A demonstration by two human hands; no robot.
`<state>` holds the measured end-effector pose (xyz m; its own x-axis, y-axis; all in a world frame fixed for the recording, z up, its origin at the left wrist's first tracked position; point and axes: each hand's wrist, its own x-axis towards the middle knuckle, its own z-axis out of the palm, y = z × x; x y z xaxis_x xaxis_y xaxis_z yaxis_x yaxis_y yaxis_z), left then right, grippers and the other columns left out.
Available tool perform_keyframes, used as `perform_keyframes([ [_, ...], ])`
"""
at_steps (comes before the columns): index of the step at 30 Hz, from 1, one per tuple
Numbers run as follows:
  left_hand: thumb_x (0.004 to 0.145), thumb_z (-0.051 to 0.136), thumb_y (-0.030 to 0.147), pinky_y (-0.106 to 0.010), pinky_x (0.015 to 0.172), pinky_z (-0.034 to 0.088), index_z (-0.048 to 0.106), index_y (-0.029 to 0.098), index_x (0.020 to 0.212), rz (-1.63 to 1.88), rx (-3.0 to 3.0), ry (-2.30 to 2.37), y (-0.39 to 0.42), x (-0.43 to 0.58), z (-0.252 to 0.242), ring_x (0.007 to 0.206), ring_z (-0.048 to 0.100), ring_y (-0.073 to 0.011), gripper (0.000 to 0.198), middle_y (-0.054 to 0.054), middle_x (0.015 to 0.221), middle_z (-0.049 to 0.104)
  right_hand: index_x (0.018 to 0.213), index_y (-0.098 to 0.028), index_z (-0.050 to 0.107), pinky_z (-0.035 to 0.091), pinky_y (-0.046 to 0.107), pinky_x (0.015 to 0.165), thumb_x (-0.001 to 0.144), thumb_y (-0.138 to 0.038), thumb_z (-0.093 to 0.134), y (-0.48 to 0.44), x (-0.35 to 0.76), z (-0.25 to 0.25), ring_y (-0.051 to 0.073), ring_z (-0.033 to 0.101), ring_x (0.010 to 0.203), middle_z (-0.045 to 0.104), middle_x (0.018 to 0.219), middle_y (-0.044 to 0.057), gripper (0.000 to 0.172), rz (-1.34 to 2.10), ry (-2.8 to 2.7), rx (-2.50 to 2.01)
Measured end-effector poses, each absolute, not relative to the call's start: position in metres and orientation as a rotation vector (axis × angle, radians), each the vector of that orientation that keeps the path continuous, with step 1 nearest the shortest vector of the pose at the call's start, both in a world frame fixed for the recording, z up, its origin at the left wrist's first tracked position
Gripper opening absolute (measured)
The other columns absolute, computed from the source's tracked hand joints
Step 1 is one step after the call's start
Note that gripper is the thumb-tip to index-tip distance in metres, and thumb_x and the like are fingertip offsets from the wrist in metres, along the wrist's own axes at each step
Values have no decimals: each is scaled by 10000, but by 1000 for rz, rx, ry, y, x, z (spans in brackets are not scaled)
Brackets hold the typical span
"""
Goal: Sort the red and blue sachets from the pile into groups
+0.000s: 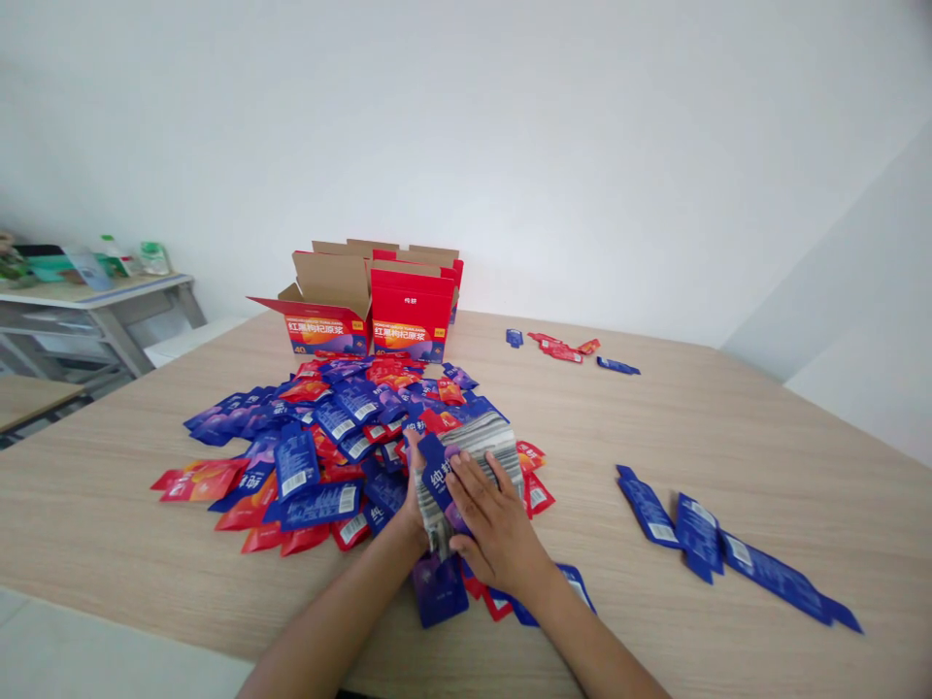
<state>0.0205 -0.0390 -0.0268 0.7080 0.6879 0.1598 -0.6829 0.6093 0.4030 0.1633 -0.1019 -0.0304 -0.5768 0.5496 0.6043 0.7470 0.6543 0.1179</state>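
Broadly, largest thing first, with what might slip or scatter.
Table [728, 437]: a pale wood top carrying everything.
Loose pile [320, 447]: red and blue sachets heaped near the middle, overlapping and slick-looking; a nudge from either forearm could probably slide some toward the near edge.
Boxes [379, 311]: two open red cartons behind the pile, flaps up.
Blue strip [728, 549]: several blue sachets lying well apart to the right.
Stack [466, 476]: a thick bundle of sachets stood on edge, pressed between both hands at the pile's near side; it could fan out or topple if the pressure eases.
Right hand [495, 524]: fingers spread flat over the stack's near face.
Left hand [414, 500]: mostly hidden, curled against the stack's left side.
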Motion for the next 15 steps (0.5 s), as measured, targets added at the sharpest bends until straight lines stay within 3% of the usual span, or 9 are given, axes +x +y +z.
perform_keyframes([
  [2, 860, 352, 799, -415, 1205, 261, 733, 193, 1227, 807, 458, 4, -35, 15, -8, 1476, 381, -278, 805, -125, 1312, 689, 1518, -80, 396, 284, 629, 1207, 1032, -344, 394, -102, 163, -30, 307, 283, 1521, 435, 1567, 191, 553, -500, -2336, -1047],
  [7, 901, 282, 766, -380, 1184, 301, 701, 176, 1268, 785, 457, -1, -35, 12, 4, 1423, 461, -242, 811, -114, 1278, 705, 1501, -96, 430, 264, 628, 1212, 1043, -418, 356, -102, 167, -31, 296, 316, 1509, 485, 1534, 182, 565, -553, -2288, -1032],
  [11, 878, 311, 801, -360, 1140, 372, 691, 115, 1268, 692, 419, 42, -44, 21, 0, 1388, 499, -274, 876, -144, 1293, 689, 1502, -123, 434, 183, 624, 1237, 1029, -271, 360, -101, 170, -29, 275, 338, 1501, 507, 1521, 163, 501, -586, -2199, -1093],
  [15, 849, 355, 834, -344, 1066, 459, 616, 181, 1376, 678, 290, 122, -53, 36, -6, 1282, 584, -258, 879, -113, 1322, 671, 1507, -202, 429, 176, 675, 1211, 1012, -204, 432, -98, 175, -28, 297, 311, 1511, 500, 1531, 136, 495, -559, -2053, -1214],
])
